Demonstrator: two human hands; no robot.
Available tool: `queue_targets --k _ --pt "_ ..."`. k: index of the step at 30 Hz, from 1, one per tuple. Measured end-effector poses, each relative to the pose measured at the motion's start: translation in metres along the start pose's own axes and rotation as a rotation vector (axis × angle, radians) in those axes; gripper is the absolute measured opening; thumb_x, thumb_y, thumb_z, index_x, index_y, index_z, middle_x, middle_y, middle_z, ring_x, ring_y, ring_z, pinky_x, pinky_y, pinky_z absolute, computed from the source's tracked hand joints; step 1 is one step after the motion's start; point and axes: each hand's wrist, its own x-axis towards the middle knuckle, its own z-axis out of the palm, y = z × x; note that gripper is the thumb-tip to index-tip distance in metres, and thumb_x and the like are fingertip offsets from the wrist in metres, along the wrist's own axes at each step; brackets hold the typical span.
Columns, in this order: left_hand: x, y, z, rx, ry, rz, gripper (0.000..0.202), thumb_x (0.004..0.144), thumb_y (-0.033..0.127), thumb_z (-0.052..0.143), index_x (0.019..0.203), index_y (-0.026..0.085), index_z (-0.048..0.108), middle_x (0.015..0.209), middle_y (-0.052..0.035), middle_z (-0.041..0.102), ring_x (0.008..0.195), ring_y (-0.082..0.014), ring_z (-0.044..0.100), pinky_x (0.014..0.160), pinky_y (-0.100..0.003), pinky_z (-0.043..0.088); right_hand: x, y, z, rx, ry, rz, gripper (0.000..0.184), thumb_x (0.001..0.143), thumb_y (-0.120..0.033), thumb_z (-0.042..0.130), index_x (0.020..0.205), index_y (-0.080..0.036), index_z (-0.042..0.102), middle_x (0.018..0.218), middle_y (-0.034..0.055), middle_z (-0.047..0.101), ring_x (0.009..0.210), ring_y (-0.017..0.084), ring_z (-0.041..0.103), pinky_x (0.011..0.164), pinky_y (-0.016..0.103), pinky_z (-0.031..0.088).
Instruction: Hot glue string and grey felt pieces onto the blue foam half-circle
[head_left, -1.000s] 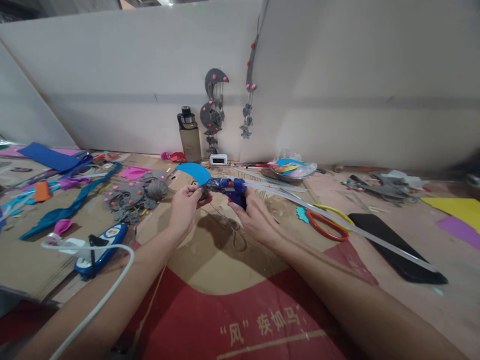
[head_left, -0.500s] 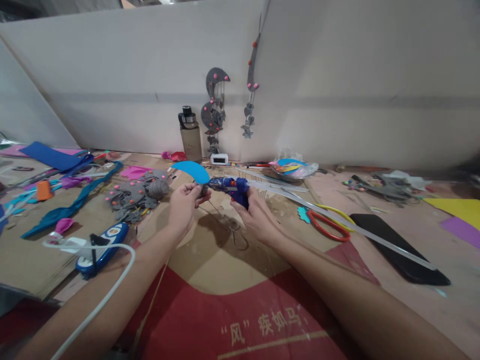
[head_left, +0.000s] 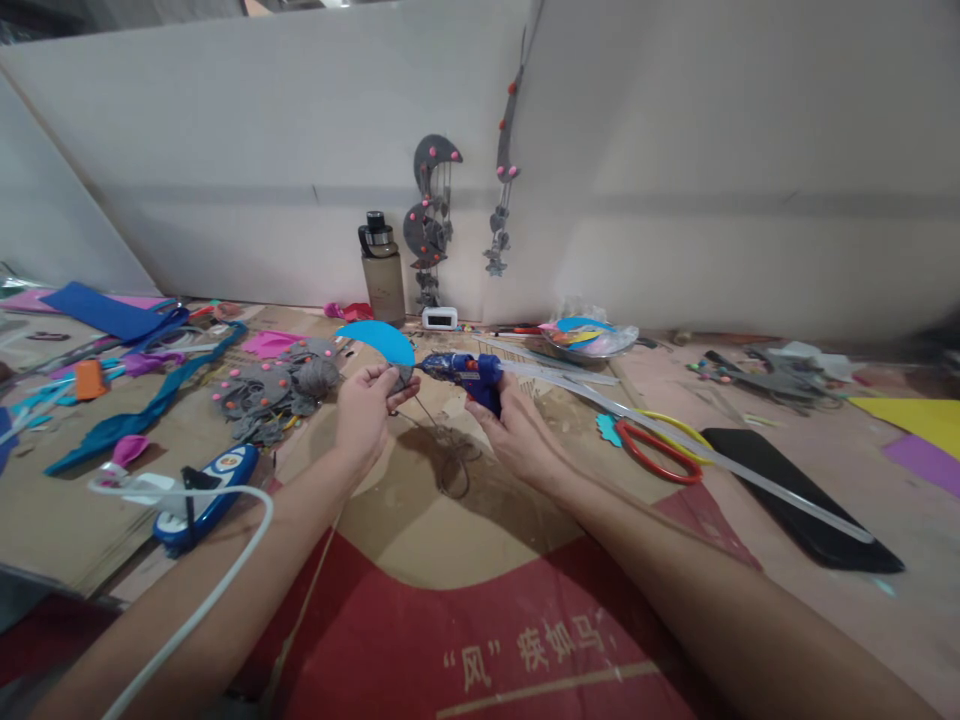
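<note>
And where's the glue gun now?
In the head view, near the middle, the glue gun is in the right hand's grip, aimed left toward the held grey piece.

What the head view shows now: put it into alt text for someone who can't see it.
A person's right hand holds a blue glue gun, its nozzle by a small grey piece pinched in the left hand, with a blue crescent just beyond. On the cluttered table, a bottle stands before a white wall where grey crescent ornaments hang.

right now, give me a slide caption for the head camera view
Left hand holding a grey piece close to the blue glue gun in the right hand, blue crescent alongside.
</note>
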Motion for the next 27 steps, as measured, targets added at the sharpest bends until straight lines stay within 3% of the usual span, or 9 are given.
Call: queue_targets --k 3,5,8,11,13,16,18,23,27 --pt "0.001 0.001 -0.001 -0.032 0.009 -0.011 0.016 0.067 0.021 0.069 0.073 0.013 0.057 0.073 -0.0028 0.063 0.071 -0.0152 0.066 0.074 -0.034 0.055 0.004 0.007 0.003 0.076 0.017 0.031 0.028 0.081 -0.031 0.050 0.106 -0.018 0.049 0.100 0.0093 0.060 0.087 0.022 0.057 0.080 0.039 0.046" --pt "0.001 0.000 -0.002 -0.049 0.011 -0.009 0.016 0.066 0.021 0.069 0.073 0.013 0.057 0.074 -0.0026 0.063 0.071 -0.0149 0.065 0.072 -0.033 0.055 0.009 0.015 0.006 0.178 -0.017 0.137 0.027 0.079 -0.031 0.051 0.103 -0.019 0.049 0.096 0.0078 0.062 0.075 0.019 0.059 0.070 0.036 0.049" --pt "-0.001 -0.001 -0.001 -0.033 -0.006 0.000 0.016 0.067 0.022 0.069 0.073 0.013 0.057 0.075 -0.0032 0.063 0.071 -0.0150 0.065 0.068 -0.031 0.055 0.018 0.029 0.008 0.348 -0.109 0.359 0.021 0.077 -0.029 0.052 0.094 -0.019 0.048 0.076 0.0024 0.062 0.051 0.013 0.053 0.050 0.029 0.046" --pt "-0.005 -0.003 0.003 0.031 -0.020 0.011 0.017 0.068 0.024 0.068 0.076 0.014 0.056 0.075 -0.0038 0.064 0.071 -0.0153 0.065 0.064 -0.028 0.054 0.024 0.042 0.004 0.303 -0.197 0.476 0.014 0.077 -0.028 0.052 0.087 -0.019 0.049 0.060 -0.0011 0.056 0.046 0.013 0.051 0.046 0.027 0.043" --pt "-0.008 -0.004 0.005 0.098 -0.026 0.031 0.019 0.069 0.026 0.067 0.078 0.015 0.055 0.077 -0.0039 0.064 0.071 -0.0160 0.065 0.059 -0.027 0.052 0.025 0.048 -0.002 0.099 -0.185 0.438 0.011 0.076 -0.030 0.054 0.078 -0.020 0.050 0.058 0.0006 0.055 0.051 0.015 0.054 0.051 0.030 0.045" --pt "-0.011 -0.005 0.007 0.217 -0.047 0.086 0.020 0.071 0.030 0.065 0.080 0.017 0.055 0.078 -0.0038 0.064 0.072 -0.0167 0.063 0.053 -0.025 0.049 0.021 0.047 -0.007 -0.192 0.050 0.213 0.015 0.071 -0.029 0.061 0.070 -0.020 0.050 0.074 0.0070 0.058 0.076 0.022 0.057 0.072 0.038 0.046" --pt "-0.014 -0.005 0.008 0.306 -0.047 0.147 0.018 0.071 0.031 0.065 0.081 0.017 0.056 0.076 -0.0025 0.063 0.069 -0.0153 0.061 0.053 -0.024 0.046 0.018 0.038 -0.004 -0.202 0.169 0.096 0.015 0.072 -0.030 0.061 0.074 -0.019 0.050 0.086 0.0096 0.057 0.089 0.024 0.054 0.081 0.042 0.043" --pt "-0.026 0.001 0.013 0.640 0.009 0.322 0.012 0.072 0.028 0.064 0.080 0.019 0.063 0.071 -0.0005 0.061 0.062 -0.0127 0.051 0.058 -0.024 0.038 0.009 0.006 0.027 0.356 0.031 0.072 0.031 0.076 -0.031 0.057 0.102 -0.022 0.044 0.108 0.0073 0.056 0.102 0.018 0.053 0.091 0.039 0.042" --pt "-0.033 0.006 0.016 0.745 -0.035 0.410 0.005 0.073 0.022 0.062 0.078 0.021 0.062 0.078 -0.0004 0.061 0.065 -0.0132 0.049 0.063 -0.025 0.037 0.005 -0.007 0.044 0.843 -0.119 0.175 0.039 0.072 -0.028 0.060 0.103 -0.025 0.036 0.086 -0.0018 0.058 0.080 0.013 0.058 0.077 0.032 0.048"
